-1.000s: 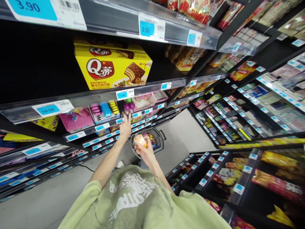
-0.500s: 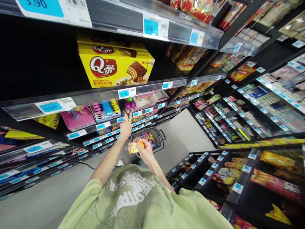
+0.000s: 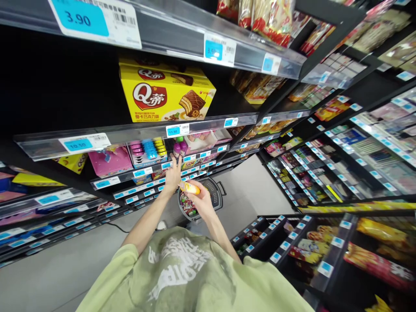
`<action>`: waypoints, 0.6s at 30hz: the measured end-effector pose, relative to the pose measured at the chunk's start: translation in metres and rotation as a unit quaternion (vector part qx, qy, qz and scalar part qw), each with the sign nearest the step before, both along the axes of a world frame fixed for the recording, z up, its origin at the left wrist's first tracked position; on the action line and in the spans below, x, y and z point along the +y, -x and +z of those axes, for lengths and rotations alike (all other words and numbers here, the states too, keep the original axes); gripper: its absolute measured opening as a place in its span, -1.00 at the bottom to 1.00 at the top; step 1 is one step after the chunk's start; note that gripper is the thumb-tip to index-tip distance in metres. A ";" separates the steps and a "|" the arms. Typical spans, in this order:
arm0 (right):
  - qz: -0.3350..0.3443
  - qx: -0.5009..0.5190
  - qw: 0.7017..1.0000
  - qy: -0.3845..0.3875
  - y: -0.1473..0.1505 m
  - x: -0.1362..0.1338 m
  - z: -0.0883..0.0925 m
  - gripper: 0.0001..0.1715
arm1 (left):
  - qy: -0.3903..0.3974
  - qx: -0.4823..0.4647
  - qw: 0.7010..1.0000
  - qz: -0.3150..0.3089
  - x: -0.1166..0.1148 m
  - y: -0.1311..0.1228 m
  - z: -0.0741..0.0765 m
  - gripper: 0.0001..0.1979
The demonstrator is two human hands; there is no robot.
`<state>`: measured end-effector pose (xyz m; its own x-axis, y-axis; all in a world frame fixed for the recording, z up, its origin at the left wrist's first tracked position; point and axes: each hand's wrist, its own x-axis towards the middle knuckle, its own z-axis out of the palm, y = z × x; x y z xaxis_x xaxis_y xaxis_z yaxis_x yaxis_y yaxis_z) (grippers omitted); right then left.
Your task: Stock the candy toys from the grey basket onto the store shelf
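My right hand [image 3: 203, 200] is closed round a small orange-and-yellow container [image 3: 190, 187] with a clear end, possibly a candy bottle, held above the basket. My left hand [image 3: 173, 177] reaches to a shelf edge with two fingers stretched out and apart, holding nothing that I can see. Its fingertips are just below two purple containers [image 3: 180, 148], one with a green top; I cannot tell whether they touch. To the left of these stands a display box [image 3: 148, 162] of purple, blue and yellow items, beside a pink box [image 3: 110, 161].
A grey basket [image 3: 221, 200] with colourful wrapped sweets stands on the floor below my hands. A yellow cake box [image 3: 173, 95] sits on the shelf above, whose clear front edge [image 3: 136, 131] overhangs. A low rack of snacks [image 3: 325, 242] is at my right.
The orange-and-yellow container has tilted and moved slightly up and right with my right hand, towards my left hand. The left hand stays by the purple containers. The view has shifted slightly.
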<state>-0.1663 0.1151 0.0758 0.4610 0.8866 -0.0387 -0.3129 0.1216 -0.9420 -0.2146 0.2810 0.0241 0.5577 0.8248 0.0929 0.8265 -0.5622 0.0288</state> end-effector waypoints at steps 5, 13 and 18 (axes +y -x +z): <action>-0.031 -0.131 0.991 -0.014 -0.037 0.051 0.028 -0.39 | 0.009 -0.005 1.000 -0.008 -0.002 0.001 0.003 -0.26; -0.024 -0.463 0.886 -0.025 -0.085 0.139 0.060 -0.40 | 0.020 0.004 1.000 0.004 -0.005 0.001 0.003 -0.20; 0.011 -0.623 0.782 0.032 -0.092 0.192 0.073 -0.47 | 0.005 -0.017 1.000 0.007 -0.005 0.001 -0.006 -0.20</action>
